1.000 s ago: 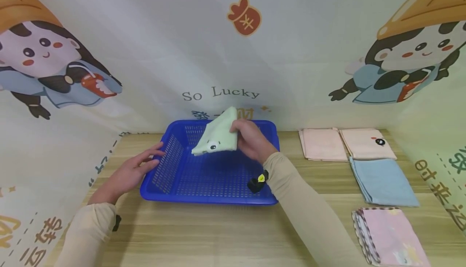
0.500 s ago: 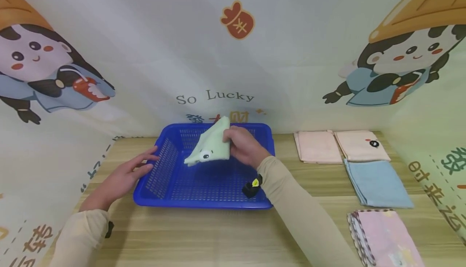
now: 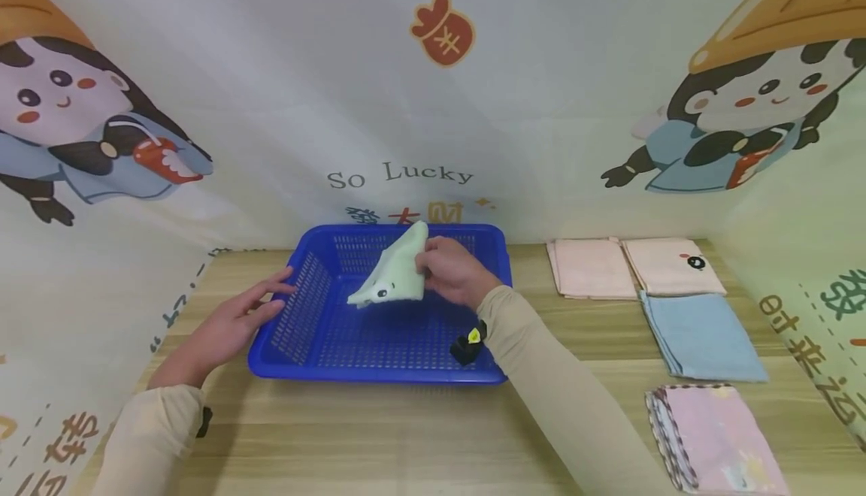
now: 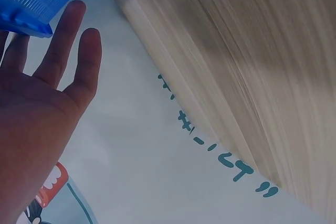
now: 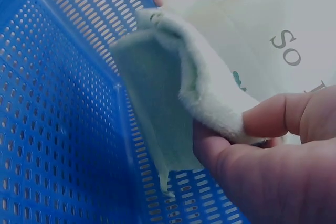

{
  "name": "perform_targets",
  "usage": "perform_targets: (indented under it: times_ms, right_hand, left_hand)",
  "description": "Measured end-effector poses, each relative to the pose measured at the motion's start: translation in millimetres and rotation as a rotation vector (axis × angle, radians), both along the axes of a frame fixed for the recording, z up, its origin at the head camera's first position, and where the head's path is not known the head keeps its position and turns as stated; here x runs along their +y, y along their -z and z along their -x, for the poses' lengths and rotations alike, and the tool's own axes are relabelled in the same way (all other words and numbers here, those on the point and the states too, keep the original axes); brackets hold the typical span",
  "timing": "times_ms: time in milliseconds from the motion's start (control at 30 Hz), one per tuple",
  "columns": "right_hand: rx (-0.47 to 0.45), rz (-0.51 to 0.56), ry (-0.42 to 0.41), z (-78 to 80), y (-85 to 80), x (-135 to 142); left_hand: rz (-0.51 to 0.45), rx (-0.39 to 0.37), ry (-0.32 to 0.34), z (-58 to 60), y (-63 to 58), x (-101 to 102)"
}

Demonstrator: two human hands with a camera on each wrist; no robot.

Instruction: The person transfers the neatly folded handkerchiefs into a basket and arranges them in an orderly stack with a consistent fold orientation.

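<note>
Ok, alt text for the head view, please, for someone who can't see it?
A person's right grip holds a folded pale green cloth over a blue basket on a wood-grain table, the left grip at the basket's left rim. To the right lie two pale pink cloths, a light blue cloth and a patterned pink cloth, with a cartoon-printed backdrop behind.
</note>
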State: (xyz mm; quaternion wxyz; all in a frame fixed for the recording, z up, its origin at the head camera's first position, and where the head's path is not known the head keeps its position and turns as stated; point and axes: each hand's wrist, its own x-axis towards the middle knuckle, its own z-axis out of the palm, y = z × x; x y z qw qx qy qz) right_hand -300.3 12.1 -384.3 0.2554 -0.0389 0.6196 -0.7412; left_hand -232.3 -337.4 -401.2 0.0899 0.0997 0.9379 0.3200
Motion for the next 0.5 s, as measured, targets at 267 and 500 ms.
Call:
perform_targets:
  times_ms: [267,500]
  right_hand:
    - [-0.041,-0.023,0.027,-0.4,-1.1,0.3]
    - [-0.052,-0.047,0.011,0.2,-0.1,1.2]
  left_hand:
    - [0.018,0.003,0.000,0.3,-0.9,0.0]
    - [0.016,-0.003,-0.005,2.6,-0.7,-0.9]
